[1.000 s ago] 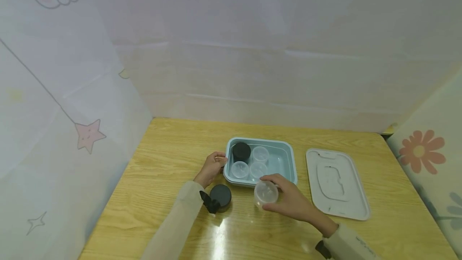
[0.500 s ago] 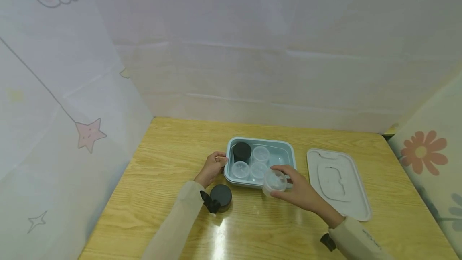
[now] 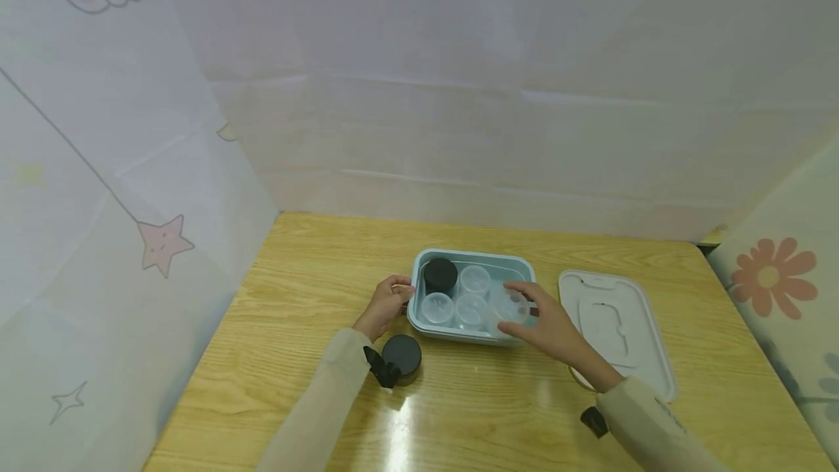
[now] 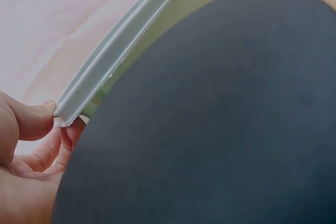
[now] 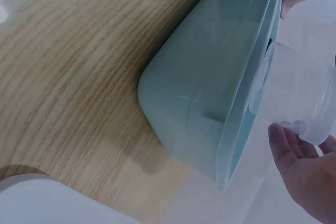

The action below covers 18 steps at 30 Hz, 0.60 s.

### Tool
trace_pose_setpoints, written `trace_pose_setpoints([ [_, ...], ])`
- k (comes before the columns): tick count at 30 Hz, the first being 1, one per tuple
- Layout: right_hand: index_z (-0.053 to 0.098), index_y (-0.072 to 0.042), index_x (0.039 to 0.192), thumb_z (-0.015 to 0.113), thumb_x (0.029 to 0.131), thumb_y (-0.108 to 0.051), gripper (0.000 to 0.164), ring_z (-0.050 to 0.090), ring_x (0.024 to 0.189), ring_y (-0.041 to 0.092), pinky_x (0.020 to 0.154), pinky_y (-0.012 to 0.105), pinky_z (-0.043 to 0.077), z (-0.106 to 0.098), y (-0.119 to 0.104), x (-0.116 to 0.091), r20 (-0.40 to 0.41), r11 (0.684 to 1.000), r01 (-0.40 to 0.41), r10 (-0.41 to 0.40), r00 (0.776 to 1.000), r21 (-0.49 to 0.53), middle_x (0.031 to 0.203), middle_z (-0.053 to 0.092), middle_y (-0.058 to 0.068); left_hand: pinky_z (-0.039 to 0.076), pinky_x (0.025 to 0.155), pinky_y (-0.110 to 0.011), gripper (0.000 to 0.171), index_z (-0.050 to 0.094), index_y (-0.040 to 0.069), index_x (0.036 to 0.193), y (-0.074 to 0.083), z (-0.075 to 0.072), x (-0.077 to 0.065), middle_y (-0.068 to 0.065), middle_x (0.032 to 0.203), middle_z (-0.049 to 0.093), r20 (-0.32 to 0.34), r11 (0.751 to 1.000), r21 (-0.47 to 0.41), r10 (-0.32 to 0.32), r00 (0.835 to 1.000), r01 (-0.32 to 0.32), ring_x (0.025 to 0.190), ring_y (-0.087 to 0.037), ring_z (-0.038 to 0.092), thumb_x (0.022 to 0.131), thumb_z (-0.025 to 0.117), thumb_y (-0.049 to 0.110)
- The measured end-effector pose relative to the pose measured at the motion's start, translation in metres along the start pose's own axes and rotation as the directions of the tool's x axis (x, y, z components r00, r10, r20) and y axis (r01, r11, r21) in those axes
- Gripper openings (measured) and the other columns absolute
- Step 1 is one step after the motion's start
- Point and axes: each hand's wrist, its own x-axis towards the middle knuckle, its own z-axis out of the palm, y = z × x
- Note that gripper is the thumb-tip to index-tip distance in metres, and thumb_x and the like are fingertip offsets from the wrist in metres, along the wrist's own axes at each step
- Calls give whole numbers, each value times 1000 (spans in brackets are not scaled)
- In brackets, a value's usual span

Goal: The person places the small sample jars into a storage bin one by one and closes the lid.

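A light blue plastic tub (image 3: 482, 254) stands on the wooden table. My left hand (image 3: 385, 306) pinches its left rim between thumb and fingers, as the left wrist view (image 4: 31, 145) also shows. Over the tub's front right corner, my right hand (image 3: 544, 320) holds a clear plastic jar (image 5: 296, 90) by its sides; the jar's lower end dips past the rim in the right wrist view. Inside the tub sit a black-lidded jar (image 3: 440, 275) and several clear jars, among them one at the front left (image 3: 437, 308).
Near my left wrist a second black-lidded jar (image 3: 402, 355) stands on the table (image 3: 314, 261), filling much of the left wrist view. A white lid (image 3: 599, 312) lies flat to the right of the tub, partly behind my right forearm. Printed cloth walls surround the table.
My right hand has carried the clear jar rightward and away from me, from in front of the tub to over its front right corner. The left hand stays at the rim.
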Motion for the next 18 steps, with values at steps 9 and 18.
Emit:
trace_pose_setpoints([
  [9,47,0,134,79,78,-23,68,49,118,40,88,53,49,-2,17,11,-4,999,-51,51,999,-11,130,50,22,50,65,-25,25,48,-3,121,0,0,0,-8,95,57,3,1000,5,7,1000,-7,74,-13,57,98,49,5],
  [18,46,1,135,79,78,-17,68,46,121,44,93,55,46,-6,35,25,-36,992,-124,123,992,-28,134,46,26,50,65,-24,26,48,-3,122,-1,0,0,-7,97,57,2,1000,10,-9,1000,9,74,-13,57,98,49,7],
])
